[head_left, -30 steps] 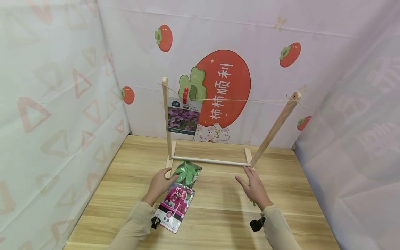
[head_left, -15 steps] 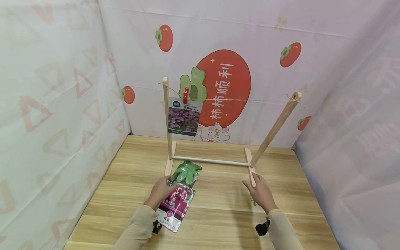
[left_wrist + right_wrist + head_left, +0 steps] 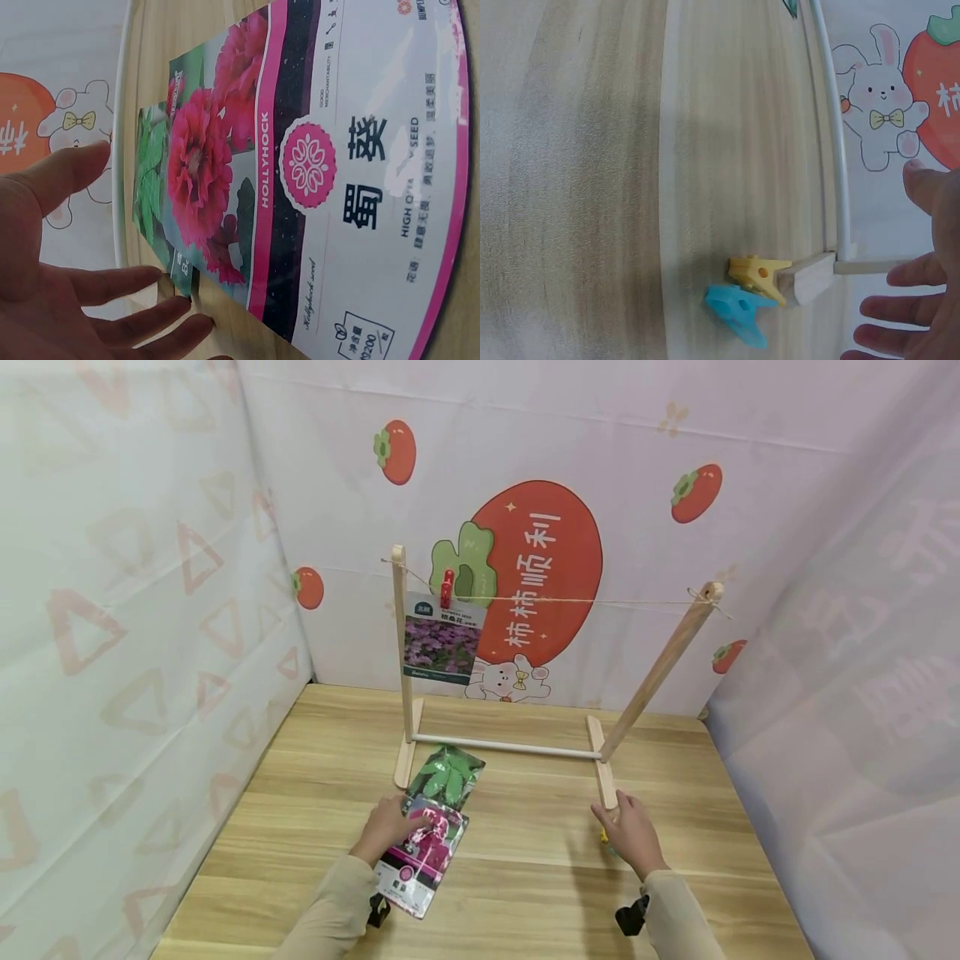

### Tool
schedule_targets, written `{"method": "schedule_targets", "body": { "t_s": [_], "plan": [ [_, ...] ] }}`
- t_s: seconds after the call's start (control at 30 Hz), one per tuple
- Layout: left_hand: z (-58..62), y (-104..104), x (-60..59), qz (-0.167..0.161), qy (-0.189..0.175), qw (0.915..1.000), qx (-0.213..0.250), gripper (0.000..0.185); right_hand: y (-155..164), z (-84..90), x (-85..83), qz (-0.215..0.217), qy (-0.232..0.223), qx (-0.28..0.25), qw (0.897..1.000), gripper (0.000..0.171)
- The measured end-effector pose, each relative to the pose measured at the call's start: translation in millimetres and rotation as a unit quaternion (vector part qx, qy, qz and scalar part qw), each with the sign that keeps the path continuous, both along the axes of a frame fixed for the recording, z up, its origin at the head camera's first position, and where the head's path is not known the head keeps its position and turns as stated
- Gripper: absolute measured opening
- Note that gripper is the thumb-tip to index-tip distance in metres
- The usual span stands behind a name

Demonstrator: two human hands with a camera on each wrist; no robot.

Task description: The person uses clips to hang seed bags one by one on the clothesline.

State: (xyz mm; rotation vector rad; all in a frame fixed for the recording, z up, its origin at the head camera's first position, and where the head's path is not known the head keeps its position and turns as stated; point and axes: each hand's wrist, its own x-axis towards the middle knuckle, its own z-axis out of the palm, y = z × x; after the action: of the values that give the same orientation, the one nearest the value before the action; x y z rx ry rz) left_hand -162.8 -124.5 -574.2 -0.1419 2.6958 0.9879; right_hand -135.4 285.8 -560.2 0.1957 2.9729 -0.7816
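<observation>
In the head view a pink hollyhock seed packet (image 3: pixel 411 877) lies on the table, overlapping a green-leaf packet (image 3: pixel 450 774). My left hand (image 3: pixel 386 829) hovers at the hollyhock packet's left edge, thumb over it; the left wrist view shows the fingers spread and nothing held. My right hand (image 3: pixel 634 837), also spread and holding nothing, is beside the front end of the stand's right foot (image 3: pixel 604 781). A yellow clip (image 3: pixel 756 273) and a blue clip (image 3: pixel 735 309) lie below it, mostly hidden in the head view.
The wooden stand has a left post (image 3: pixel 402 643), a right post (image 3: pixel 663 672) and a white crossbar (image 3: pixel 506 746). A string (image 3: pixel 577 601) joins the post tops. From it a purple-flower seed packet (image 3: pixel 442 647) hangs by a red clip (image 3: pixel 447 589). Printed cloth walls surround the table.
Both hands have drawn back toward the person: the left from the stand's left foot to the hollyhock packet, the right from the crossbar's right end to the front of the right foot.
</observation>
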Motion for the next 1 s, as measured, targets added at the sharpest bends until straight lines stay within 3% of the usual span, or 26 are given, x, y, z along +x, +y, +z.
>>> {"method": "schedule_targets", "body": {
  "t_s": [0.27,0.53,0.73,1.0],
  "plan": [
    [-1.6,0,4.2,0.030,-0.021,0.9990,-0.025,0.067,5,-8.8,-0.1,-0.019,-0.026,0.034,0.999,0.072],
    [-3.3,0,6.4,0.033,-0.039,0.9971,-0.056,0.063,7,-17.9,1.0,-0.011,-0.030,0.051,0.998,0.067],
    [-3.6,1,7.4,0.041,-0.045,0.9961,-0.065,0.059,7,-24.3,-1.1,-0.010,-0.036,0.051,0.998,0.048],
    [-4.8,2,7.3,0.032,-0.041,0.9962,-0.071,0.054,5,-18.7,-1.1,-0.047,-0.069,0.080,0.993,0.042]
  ]
}}
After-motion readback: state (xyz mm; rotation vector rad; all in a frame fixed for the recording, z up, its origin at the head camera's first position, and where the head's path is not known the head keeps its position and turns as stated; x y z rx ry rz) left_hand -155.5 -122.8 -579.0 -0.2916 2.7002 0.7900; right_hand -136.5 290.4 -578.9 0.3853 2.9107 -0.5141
